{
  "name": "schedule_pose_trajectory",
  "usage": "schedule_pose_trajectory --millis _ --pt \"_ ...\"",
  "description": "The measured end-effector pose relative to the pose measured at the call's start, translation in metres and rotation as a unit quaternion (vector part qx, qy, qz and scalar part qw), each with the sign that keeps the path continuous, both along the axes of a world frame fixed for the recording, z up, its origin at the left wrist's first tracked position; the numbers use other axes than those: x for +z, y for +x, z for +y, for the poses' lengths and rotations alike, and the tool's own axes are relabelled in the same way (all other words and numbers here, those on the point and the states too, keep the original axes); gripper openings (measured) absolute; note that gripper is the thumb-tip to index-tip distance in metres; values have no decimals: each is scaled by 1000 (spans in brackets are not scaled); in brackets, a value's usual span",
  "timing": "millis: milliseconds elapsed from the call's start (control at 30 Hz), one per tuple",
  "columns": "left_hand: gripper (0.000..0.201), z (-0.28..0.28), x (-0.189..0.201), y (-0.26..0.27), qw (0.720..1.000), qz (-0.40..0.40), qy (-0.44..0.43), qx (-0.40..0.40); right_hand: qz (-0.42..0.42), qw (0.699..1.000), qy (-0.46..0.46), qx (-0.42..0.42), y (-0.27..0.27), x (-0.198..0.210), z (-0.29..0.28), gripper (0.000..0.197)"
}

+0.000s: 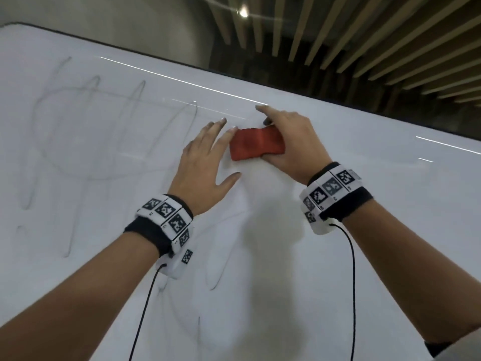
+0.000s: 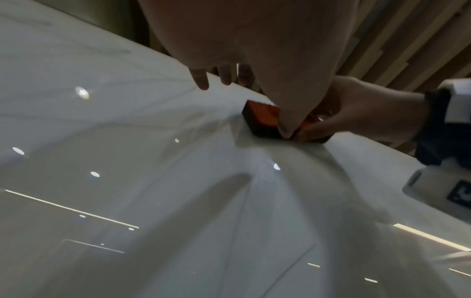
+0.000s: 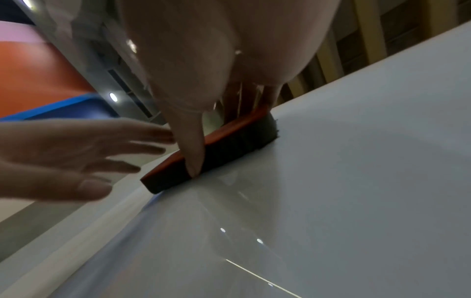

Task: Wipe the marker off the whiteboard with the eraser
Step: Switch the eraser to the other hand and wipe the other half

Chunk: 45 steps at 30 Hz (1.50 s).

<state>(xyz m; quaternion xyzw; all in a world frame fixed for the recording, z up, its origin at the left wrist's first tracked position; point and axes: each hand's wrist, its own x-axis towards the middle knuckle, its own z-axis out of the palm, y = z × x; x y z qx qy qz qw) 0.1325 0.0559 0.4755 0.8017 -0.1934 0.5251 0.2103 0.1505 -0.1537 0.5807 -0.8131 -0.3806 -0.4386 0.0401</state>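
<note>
The whiteboard (image 1: 338, 204) fills most of the head view and carries grey marker scribbles (image 1: 91, 131) on its left half. A red eraser with a dark felt pad (image 1: 256, 143) lies flat against the board near its top edge. My right hand (image 1: 291, 142) grips it, thumb on the lower side and fingers over the upper side; the index finger points out straight. My left hand (image 1: 205, 160) is spread open just left of the eraser, fingertips at its left end. The right wrist view shows the eraser (image 3: 229, 145) under my thumb, the left hand (image 3: 76, 153) beside it.
The board's dark top edge (image 1: 286, 87) runs just above the hands, with a slatted wooden ceiling (image 1: 364, 35) beyond it. Fainter marker strokes (image 1: 216, 280) lie lower on the board between my forearms. Cables hang from both wrist bands.
</note>
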Motion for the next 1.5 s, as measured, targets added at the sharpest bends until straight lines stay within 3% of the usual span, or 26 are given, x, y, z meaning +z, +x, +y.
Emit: schedule_pose_trajectory --millis 167,233,300,367,433,500,667,733,833,867,933,1033,1067,1167,1267,1367,1500 --pt "65 -28 19 24 998 -46 51 -13 10 1000 4 16 -2 11 -9 86" --pt "62 -24 29 33 996 -65 54 34 -18 999 7 -48 -2 21 -16 98" --pt "65 -9 41 38 993 -62 -4 97 -39 986 47 -154 -2 36 -29 108" --pt "68 8 56 43 985 -49 -71 148 -23 968 85 -234 0 45 -44 109" --pt "71 20 69 45 978 -46 -78 187 -22 961 71 -267 4 45 -51 107" --pt "71 20 72 45 974 -59 -41 213 -37 960 59 -270 8 43 -52 106" --pt "58 -5 42 39 959 -96 181 194 -75 962 79 -248 16 40 -53 102" --pt "54 5 47 43 964 -108 134 202 -84 965 89 -232 18 37 -53 102" --pt "55 18 59 51 967 -78 -88 227 -83 965 90 -231 21 37 -52 102" --pt "56 12 57 52 962 -70 -125 234 -81 965 92 -231 21 37 -52 102" --pt "55 -13 46 53 966 -94 -88 226 -79 965 97 -228 21 37 -52 102" --pt "52 -28 25 50 979 -134 80 134 -78 966 99 -224 22 36 -52 101" --pt "52 -22 28 50 981 -131 77 120 -77 966 100 -225 21 36 -52 101" --pt "56 10 53 59 978 -101 -124 132 -64 964 96 -238 21 37 -51 102" --pt "56 24 66 61 966 -88 -180 164 -54 966 103 -233 17 35 -50 106" --pt "53 6 45 53 971 -115 -124 167 -50 965 113 -231 14 34 -49 107" --pt "52 -7 6 49 980 -135 120 83 -45 967 117 -223 14 35 -53 105"
